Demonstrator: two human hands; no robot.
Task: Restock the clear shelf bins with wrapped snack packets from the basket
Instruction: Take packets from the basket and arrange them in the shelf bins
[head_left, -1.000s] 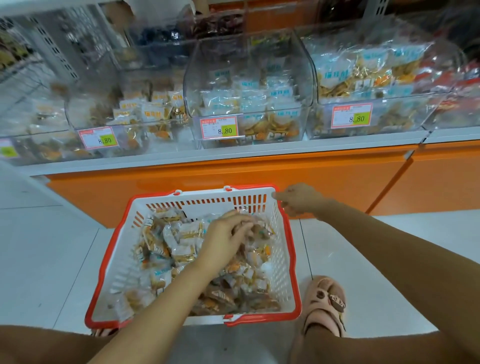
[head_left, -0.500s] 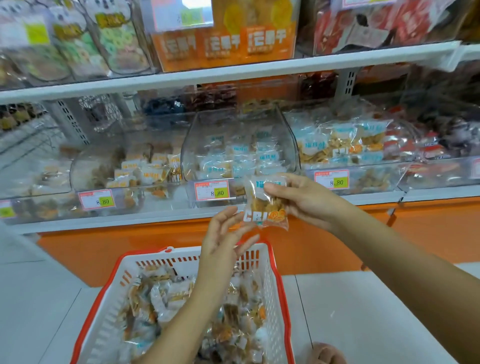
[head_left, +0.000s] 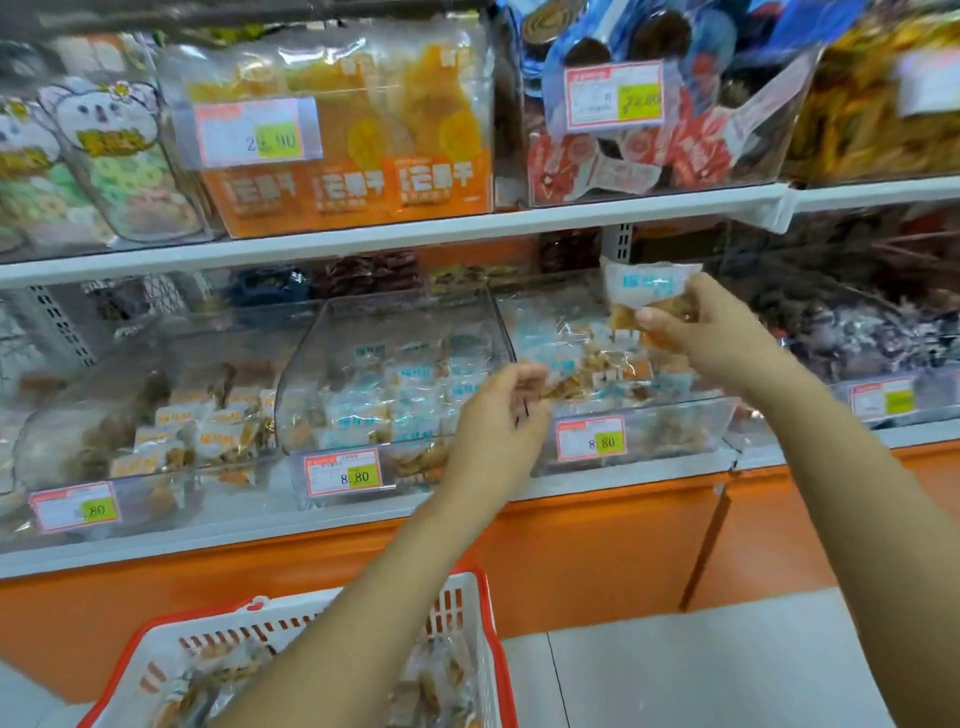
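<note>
My right hand (head_left: 701, 332) pinches a clear wrapped snack packet (head_left: 644, 291) with blue print, held above the right clear shelf bin (head_left: 675, 426), which is piled with similar packets. My left hand (head_left: 501, 415) hovers in front of the gap between the middle bin (head_left: 311, 374) and the right bin, fingers loosely curled, holding nothing that I can see. The red-and-white basket (head_left: 467, 592) sits on the floor below, with several wrapped packets inside; my left forearm crosses over it.
A third clear bin (head_left: 67, 415) with packets stands at the left. Price tags (head_left: 343, 473) hang on the bin fronts. An upper shelf (head_left: 467, 223) carries orange boxes and other bagged snacks. The orange cabinet front (head_left: 597, 545) runs below the bins.
My right hand has carried the packet up and right, from in front of the middle bin to above the right bin. My left hand rose from the basket toward the bins. The view tilted upward.
</note>
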